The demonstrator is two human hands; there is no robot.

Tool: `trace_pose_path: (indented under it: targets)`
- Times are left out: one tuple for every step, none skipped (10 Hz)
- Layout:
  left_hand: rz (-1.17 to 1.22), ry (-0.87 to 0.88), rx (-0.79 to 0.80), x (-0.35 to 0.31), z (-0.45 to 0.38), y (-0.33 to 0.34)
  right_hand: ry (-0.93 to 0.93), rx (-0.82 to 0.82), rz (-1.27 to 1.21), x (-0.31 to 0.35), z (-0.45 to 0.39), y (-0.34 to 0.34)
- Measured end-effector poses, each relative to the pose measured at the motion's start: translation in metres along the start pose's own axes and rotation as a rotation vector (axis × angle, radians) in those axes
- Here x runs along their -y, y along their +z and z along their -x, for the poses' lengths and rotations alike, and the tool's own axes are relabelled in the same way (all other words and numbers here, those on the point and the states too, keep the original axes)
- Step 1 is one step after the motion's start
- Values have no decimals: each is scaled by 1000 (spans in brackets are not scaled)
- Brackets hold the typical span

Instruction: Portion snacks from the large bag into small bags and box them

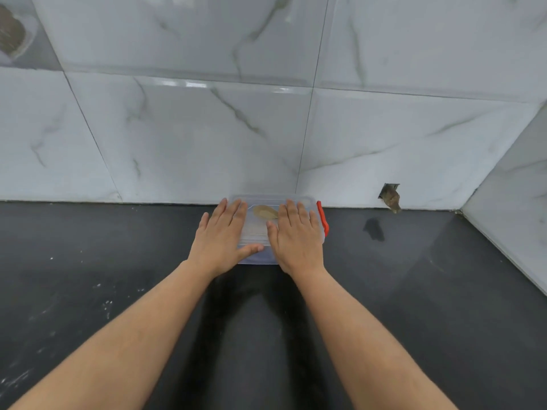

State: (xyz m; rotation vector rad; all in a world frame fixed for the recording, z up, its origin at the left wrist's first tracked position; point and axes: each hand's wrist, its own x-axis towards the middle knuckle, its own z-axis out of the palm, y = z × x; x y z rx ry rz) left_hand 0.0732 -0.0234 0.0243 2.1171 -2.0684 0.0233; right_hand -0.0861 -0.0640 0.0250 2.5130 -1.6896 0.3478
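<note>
A clear plastic box (260, 255) with its lid on stands on the dark counter against the tiled wall. A red latch (323, 221) shows on its right end. Through the lid I make out a pale brown snack portion (264, 212) inside. My left hand (221, 238) lies flat on the left half of the lid, fingers straight, thumb stretched toward the front edge. My right hand (297, 235) presses flat on the right half, fingers straight. The box's left end is hidden under my left hand. No large bag is in view.
The dark counter (118, 276) runs left and right of the box, with white specks on the left. A marble-tiled wall (207, 137) rises right behind it, with a broken hole (391, 197) low on the right. A side wall (515, 208) closes the right corner.
</note>
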Motion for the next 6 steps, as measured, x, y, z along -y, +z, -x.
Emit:
trace_pose_path:
  targets:
    - [2,-14,12,5,-23,1,-7,23,1,-4,-25,4]
    - [-17,-8,14,7,-40,2,-10,19,10,-8,-42,9]
    - [-13,-12,30,12,-55,2,-5,10,22,-10,-57,14]
    - [-31,-7,43,13,-58,5,-7,20,23,-11,-61,18]
    - [-51,-18,73,13,-60,3,-6,49,-9,-10,-62,16]
    - [-77,22,115,9,-53,-6,-29,90,-54,-12,-63,12]
